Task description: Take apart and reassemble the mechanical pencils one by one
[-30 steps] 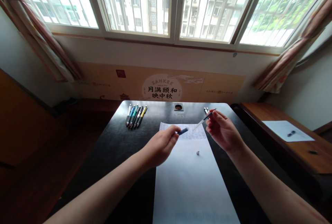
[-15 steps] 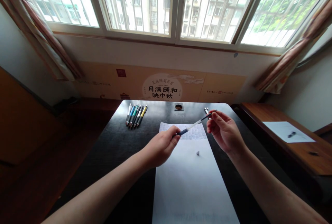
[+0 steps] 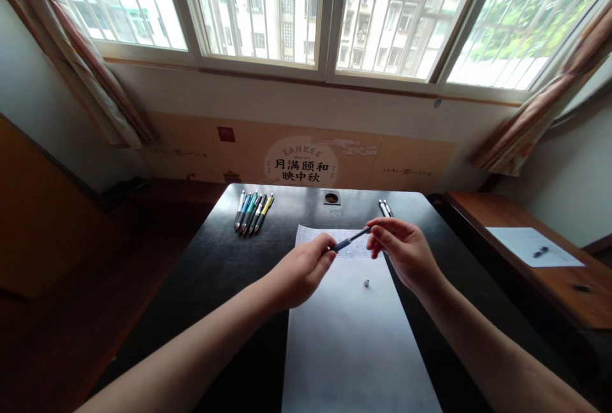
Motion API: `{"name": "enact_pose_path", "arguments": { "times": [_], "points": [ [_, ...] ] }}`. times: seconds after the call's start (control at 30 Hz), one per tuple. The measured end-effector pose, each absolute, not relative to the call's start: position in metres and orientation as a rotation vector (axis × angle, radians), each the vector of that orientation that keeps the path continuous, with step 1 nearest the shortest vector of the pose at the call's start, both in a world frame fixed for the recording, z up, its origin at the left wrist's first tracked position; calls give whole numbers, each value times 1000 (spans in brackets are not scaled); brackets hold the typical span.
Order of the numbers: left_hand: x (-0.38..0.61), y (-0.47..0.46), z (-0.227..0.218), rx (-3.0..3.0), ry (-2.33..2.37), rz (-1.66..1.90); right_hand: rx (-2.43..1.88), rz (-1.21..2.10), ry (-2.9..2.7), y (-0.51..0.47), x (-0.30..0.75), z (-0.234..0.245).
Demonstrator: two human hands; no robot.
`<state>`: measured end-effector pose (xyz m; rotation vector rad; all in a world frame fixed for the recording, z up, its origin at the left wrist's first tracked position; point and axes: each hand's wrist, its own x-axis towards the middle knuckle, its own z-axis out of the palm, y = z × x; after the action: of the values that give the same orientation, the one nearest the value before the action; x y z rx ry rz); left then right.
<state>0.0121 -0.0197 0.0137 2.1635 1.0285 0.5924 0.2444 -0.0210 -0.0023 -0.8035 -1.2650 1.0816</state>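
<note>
My left hand is closed around a dark blue pen barrel, held at a slant above the paper. A thin pen refill sticks out of the barrel's upper right end. The fingertips of my right hand pinch the far end of that refill. Below the hands, a small grey cone-shaped piece, which looks like a pen tip, lies on the long white sheet of paper. Fine print covers the sheet's far end.
Several pens lie side by side at the far left of the black table. A pair of pens rests at the far right, near a square cable hole. On a brown side table lies another white sheet with small dark objects.
My right hand has moved left and slightly down toward my left hand. Less of the refill now shows outside the barrel. My left hand has stayed about where it was.
</note>
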Motion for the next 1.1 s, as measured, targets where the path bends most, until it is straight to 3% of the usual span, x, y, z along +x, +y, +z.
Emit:
{"name": "enact_pose_path", "arguments": {
  "times": [0.47, 0.7, 0.87, 1.1],
  "points": [
    [12, -21, 11, 2079, 933, 622, -782, 1165, -1451, -28, 230, -13],
    [13, -20, 5, 1844, 715, 770, -887, 1015, -1495, -26, 237, -10],
    [16, -14, 5, 1322, 468, 917, -1213, 662, -2240, -21, 270, 12],
    [12, -12, 15, 1023, 331, 893, -1364, 858, -2618, -16, 280, 16]
  ]
}}
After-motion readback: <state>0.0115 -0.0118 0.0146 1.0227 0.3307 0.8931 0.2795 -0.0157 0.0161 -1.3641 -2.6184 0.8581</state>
